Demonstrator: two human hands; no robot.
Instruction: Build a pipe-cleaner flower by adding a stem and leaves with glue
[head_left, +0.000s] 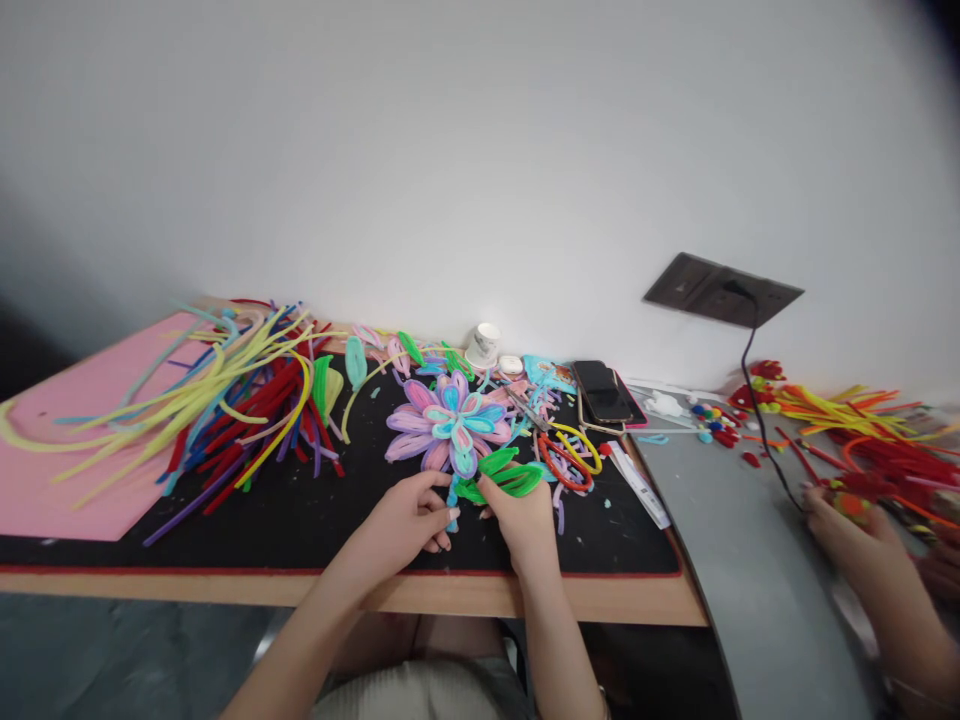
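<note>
A large pipe-cleaner flower (455, 425) with purple, pink and blue petals lies over the black mat, its stem pointing toward me. My left hand (416, 512) pinches the blue stem (453, 492) just below the petals. Green pipe-cleaner leaves (510, 478) sit at the right side of the stem, and my right hand (519, 505) grips them at their base, thumb against the stem. The fingertips of both hands are partly hidden. Beyond the flower, loose green leaf loops (410, 347) and a pale teal loop (355, 362) lie on the mat.
Many loose pipe cleaners (247, 380) are heaped at the left over a pink sheet (82, 490). A paper cup (484, 344), phones (600, 391) and scissors (529, 408) lie behind. At right, a co-worker's hand (862, 535) works beside red pipe cleaners (892, 455); a cable (757, 400) hangs there.
</note>
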